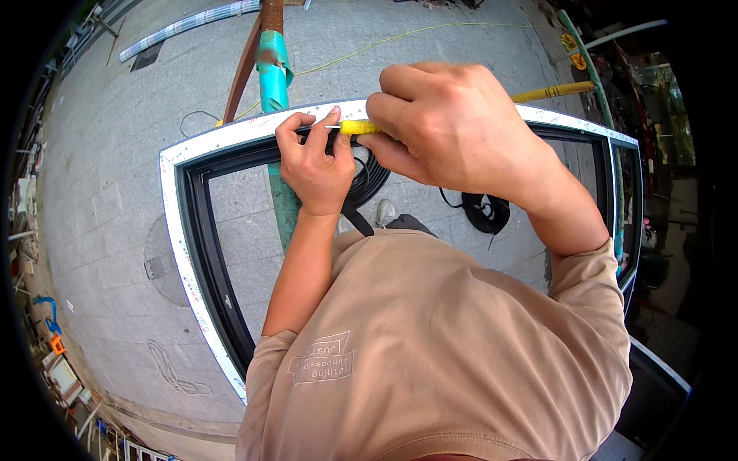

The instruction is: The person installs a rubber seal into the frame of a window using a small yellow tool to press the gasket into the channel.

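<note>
My right hand is closed round a yellow-handled screwdriver, its thin metal shaft pointing left. My left hand is at the far side of a large window frame, which has black inner profiles and white film on its face. Its fingers are bent against the black inner edge, beside the screwdriver's tip; whatever they pinch is hidden. Below, between the two hands, hangs or lies a coil of black strip, partly covered by my left hand.
Under the frame runs a green pipe with a turquoise wrap farther off. A yellow bar passes at the far right. Another black coil is seen through the frame. Pale cord lies on the paving at left.
</note>
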Tool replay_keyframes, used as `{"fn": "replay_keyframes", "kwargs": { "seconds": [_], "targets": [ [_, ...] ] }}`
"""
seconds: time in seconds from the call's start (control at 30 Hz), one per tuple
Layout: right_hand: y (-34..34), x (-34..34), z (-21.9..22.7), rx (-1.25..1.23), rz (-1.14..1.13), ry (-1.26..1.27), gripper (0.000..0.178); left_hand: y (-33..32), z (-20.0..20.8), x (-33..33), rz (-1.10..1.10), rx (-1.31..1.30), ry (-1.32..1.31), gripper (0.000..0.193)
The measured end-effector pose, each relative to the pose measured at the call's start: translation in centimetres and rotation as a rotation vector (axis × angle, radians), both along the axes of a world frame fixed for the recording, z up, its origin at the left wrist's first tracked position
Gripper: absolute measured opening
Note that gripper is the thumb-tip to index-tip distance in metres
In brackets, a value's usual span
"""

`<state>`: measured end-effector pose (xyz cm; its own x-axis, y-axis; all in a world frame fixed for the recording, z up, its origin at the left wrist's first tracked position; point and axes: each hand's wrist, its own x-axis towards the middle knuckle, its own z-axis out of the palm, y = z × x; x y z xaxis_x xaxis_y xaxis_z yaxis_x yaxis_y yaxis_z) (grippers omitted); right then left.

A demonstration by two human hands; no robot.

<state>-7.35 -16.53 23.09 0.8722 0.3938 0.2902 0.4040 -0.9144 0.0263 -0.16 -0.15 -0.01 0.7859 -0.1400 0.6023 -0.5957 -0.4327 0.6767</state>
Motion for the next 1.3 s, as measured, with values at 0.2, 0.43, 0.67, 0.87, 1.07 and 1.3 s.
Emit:
{"fn": "replay_keyframes", "kwargs": {
  "seconds": [0.2,0.43,0.67,0.87,1.07,1.3],
  "targets": [
    [-0.1,0.4,0.1,0.087,0.012,0.029,0.017,-0.1,0.2,0.2,0.009,-0.013,-0.061,0.043],
    [-1.0,0.6,0.3,0.163,0.152,0.163,0.046,-0.1,0.2,0.2,0.0,-0.011,-0.067,0.045],
    [-0.9,-0.1,0.3,-0.069,0.026,0.065,0.029,0.0,0.1,0.2,-0.005,-0.027,-0.074,0.047],
    [0.5,0.1,-0.9,0.069,-0.046,-0.018,0.025,-0.1,0.1,0.1,0.005,-0.016,-0.029,0.046],
    [-0.3,0.4,-0.2,0.157,0.001,0.142,0.017,-0.1,0.2,0.0,0.004,-0.016,-0.037,0.026],
    [-1.7,-0.4,1.9,0.115,0.105,0.24,0.03,0.0,0.3,0.0,-0.011,-0.036,-0.038,0.046]
  ]
}}
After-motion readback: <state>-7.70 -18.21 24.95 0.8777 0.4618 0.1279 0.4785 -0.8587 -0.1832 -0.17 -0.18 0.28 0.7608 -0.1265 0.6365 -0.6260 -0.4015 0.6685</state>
